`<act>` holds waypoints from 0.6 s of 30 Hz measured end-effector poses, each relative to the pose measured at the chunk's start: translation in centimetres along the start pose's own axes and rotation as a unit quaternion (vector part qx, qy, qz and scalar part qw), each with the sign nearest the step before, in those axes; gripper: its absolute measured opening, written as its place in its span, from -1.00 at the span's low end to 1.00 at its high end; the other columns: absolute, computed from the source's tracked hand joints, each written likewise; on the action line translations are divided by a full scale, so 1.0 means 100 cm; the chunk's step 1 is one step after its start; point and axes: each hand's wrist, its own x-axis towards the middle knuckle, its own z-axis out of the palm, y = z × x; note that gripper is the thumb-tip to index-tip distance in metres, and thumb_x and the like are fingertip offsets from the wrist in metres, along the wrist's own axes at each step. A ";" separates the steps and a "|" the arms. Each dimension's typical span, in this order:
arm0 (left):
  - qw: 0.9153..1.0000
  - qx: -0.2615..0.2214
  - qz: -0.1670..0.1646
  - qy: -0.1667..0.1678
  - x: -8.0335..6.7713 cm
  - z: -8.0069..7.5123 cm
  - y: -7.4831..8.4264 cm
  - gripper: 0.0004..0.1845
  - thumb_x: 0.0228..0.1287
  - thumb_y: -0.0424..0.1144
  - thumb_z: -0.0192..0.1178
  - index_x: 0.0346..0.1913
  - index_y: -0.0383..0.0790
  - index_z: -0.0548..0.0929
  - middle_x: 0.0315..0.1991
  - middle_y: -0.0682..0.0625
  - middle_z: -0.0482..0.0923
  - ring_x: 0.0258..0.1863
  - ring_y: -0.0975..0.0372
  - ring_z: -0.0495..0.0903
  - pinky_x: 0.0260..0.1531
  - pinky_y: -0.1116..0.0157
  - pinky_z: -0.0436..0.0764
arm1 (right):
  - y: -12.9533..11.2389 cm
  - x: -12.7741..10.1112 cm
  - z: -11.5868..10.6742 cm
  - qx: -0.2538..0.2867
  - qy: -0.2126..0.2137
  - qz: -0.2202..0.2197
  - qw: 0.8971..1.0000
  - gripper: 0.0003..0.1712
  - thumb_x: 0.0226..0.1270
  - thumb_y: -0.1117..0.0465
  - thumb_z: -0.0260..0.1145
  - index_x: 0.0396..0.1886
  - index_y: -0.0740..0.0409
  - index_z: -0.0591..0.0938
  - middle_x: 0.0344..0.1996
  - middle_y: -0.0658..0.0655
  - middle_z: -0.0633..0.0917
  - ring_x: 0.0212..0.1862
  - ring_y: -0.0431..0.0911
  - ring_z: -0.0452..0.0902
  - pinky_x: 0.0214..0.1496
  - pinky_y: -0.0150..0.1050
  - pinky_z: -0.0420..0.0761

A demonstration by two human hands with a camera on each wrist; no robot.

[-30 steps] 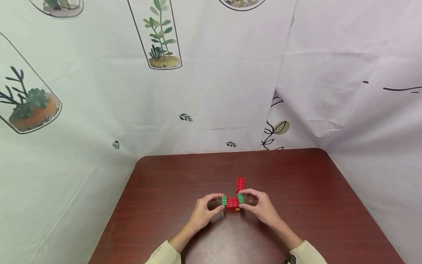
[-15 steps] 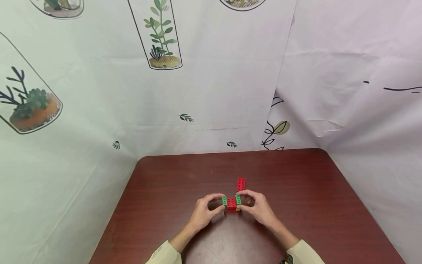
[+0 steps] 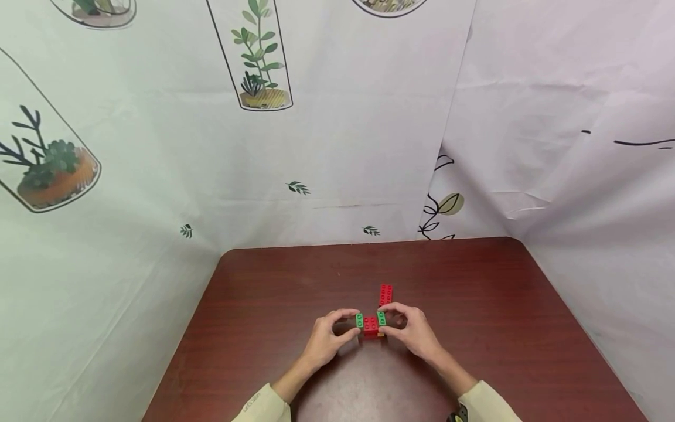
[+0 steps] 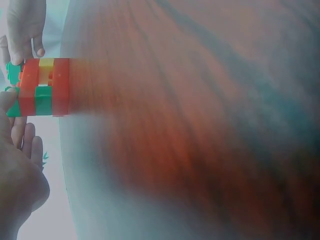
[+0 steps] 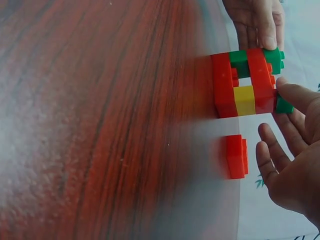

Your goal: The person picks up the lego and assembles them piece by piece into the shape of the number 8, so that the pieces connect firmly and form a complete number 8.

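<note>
A small stack of toy building bricks stands on the table in the head view. Its lowest layer is a red brick (image 5: 224,85). Above that a green brick (image 5: 239,63) and a yellow brick (image 5: 245,101) sit apart with a gap between them, bridged by the upper red brick (image 3: 370,323). My left hand (image 3: 323,341) pinches a two-stud green brick (image 3: 360,320) at the stack's left end, thumb in front and finger behind. At the opposite end my right hand (image 3: 419,335) likewise pinches another two-stud green brick (image 3: 381,318), right at the red brick's top.
A loose red brick (image 3: 386,294) lies just behind the stack, partly covered by the right hand in the head view. The dark wooden table (image 3: 274,281) is bordered by white printed cloth (image 3: 337,146) at the back and both sides.
My right hand has shifted slightly left with its green brick, onto the right end of the upper red brick. Over the last half second little has moved; the left hand has stayed in place.
</note>
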 end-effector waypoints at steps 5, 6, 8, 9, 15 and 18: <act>1.000 0.005 0.000 -0.005 -0.001 -0.001 -0.002 -0.61 0.38 -0.14 0.48 0.23 0.04 0.73 0.09 0.19 0.73 0.13 0.20 0.68 0.16 0.04 0.66 | -0.001 0.002 0.000 -0.003 -0.004 0.005 1.000 -0.59 0.11 0.29 0.71 -0.03 0.01 0.80 -0.23 -0.08 0.79 -0.31 -0.04 0.65 -0.27 -0.23 0.66; 1.000 0.006 0.000 -0.005 -0.001 0.000 -0.002 -0.61 0.39 -0.13 0.48 0.23 0.05 0.73 0.10 0.19 0.73 0.13 0.19 0.68 0.16 0.03 0.66 | -0.001 0.002 0.000 -0.004 -0.005 0.006 1.000 -0.59 0.11 0.29 0.71 -0.04 0.00 0.80 -0.22 -0.08 0.80 -0.31 -0.06 0.65 -0.27 -0.24 0.65; 1.000 0.009 0.000 -0.006 -0.001 0.000 -0.002 -0.61 0.39 -0.12 0.47 0.24 0.04 0.73 0.10 0.19 0.73 0.14 0.19 0.68 0.16 0.02 0.65 | -0.001 0.003 0.000 -0.007 -0.009 0.004 1.000 -0.60 0.11 0.29 0.71 -0.05 0.00 0.80 -0.22 -0.07 0.80 -0.31 -0.08 0.67 -0.27 -0.23 0.66; 1.000 0.010 0.001 -0.005 -0.001 0.000 -0.003 -0.61 0.39 -0.12 0.48 0.24 0.03 0.73 0.10 0.18 0.73 0.13 0.19 0.68 0.16 0.01 0.65 | -0.002 0.003 0.000 -0.010 -0.010 0.003 1.000 -0.60 0.12 0.29 0.71 -0.05 0.00 0.80 -0.22 -0.06 0.80 -0.30 -0.08 0.67 -0.27 -0.22 0.66; 1.000 0.021 0.010 0.001 -0.001 0.000 -0.001 -0.60 0.38 -0.14 0.49 0.23 -0.02 0.73 0.08 0.17 0.74 0.11 0.18 0.70 0.12 -0.02 0.67 | -0.004 0.005 -0.001 -0.027 -0.014 -0.001 1.000 -0.62 0.11 0.28 0.72 -0.08 -0.02 0.81 -0.23 -0.08 0.80 -0.32 -0.06 0.64 -0.32 -0.27 0.59; 0.999 0.031 0.017 0.005 -0.001 0.000 0.001 -0.59 0.36 -0.16 0.51 0.23 -0.04 0.73 0.09 0.16 0.74 0.10 0.17 0.69 0.10 -0.02 0.68 | -0.005 0.006 -0.002 -0.039 -0.014 -0.001 0.999 -0.62 0.10 0.26 0.73 -0.09 -0.04 0.81 -0.24 -0.12 0.79 -0.31 -0.05 0.63 -0.31 -0.29 0.57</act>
